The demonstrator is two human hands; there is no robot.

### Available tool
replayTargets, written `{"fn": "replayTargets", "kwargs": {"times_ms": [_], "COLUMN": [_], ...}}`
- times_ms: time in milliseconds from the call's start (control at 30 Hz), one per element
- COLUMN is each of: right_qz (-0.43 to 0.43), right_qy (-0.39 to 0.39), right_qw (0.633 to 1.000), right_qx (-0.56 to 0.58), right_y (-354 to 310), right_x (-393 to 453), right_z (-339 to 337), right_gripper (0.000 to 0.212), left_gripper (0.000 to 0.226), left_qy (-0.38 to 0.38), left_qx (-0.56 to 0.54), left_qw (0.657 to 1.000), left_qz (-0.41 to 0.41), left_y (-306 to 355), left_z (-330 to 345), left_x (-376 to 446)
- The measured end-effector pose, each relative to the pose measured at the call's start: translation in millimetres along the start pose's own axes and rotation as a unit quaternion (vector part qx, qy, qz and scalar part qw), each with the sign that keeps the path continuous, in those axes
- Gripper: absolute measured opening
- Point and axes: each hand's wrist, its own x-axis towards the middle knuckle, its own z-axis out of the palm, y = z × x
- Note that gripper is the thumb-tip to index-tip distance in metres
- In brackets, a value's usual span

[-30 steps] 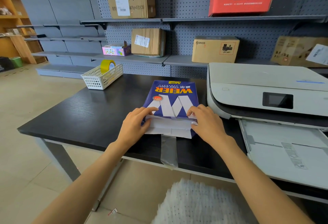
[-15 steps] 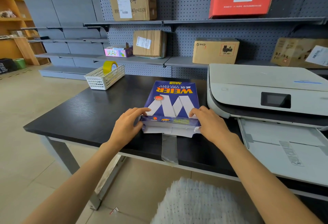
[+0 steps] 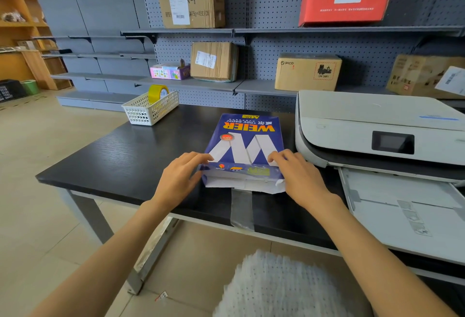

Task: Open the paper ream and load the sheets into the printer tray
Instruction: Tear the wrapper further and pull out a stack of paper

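Note:
A blue paper ream [image 3: 245,140] marked WEIER lies flat on the black table [image 3: 120,160], its near end facing me. White wrapper flaps hang unfolded at that end. My left hand [image 3: 180,178] grips the near left corner, fingers on top and thumb against the side. My right hand [image 3: 299,178] holds the near right corner the same way. The white printer [image 3: 372,125] stands to the right, with its paper tray [image 3: 407,206] pulled out toward me.
A strip of clear tape [image 3: 241,211] hangs over the table's front edge below the ream. A white basket [image 3: 148,110] with a yellow tape roll sits at the table's far left. Shelves with cardboard boxes [image 3: 308,72] run behind.
The wrapper's top flap, folded open over the near end a second ago, is now down against the ream's end face. Both hands stayed at the near corners.

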Motion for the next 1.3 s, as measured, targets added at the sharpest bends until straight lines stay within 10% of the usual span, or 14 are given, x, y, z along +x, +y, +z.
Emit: {"fn": "replayTargets", "kwargs": {"times_ms": [600, 1300], "right_qz": [0.007, 0.031], "right_qy": [0.009, 0.010], "right_qw": [1.000, 0.999], "right_qx": [-0.008, 0.021], "right_y": [1, -3], "right_x": [-3, -3], "right_z": [2, 12], "right_gripper": [0.054, 0.056], "left_gripper": [0.052, 0.070], "left_qy": [0.027, -0.023], "left_qx": [-0.089, -0.168], "left_qw": [0.973, 0.959], "left_qz": [-0.210, -0.228], "left_y": [34, 19], "left_z": [29, 19], "left_x": [12, 16]}}
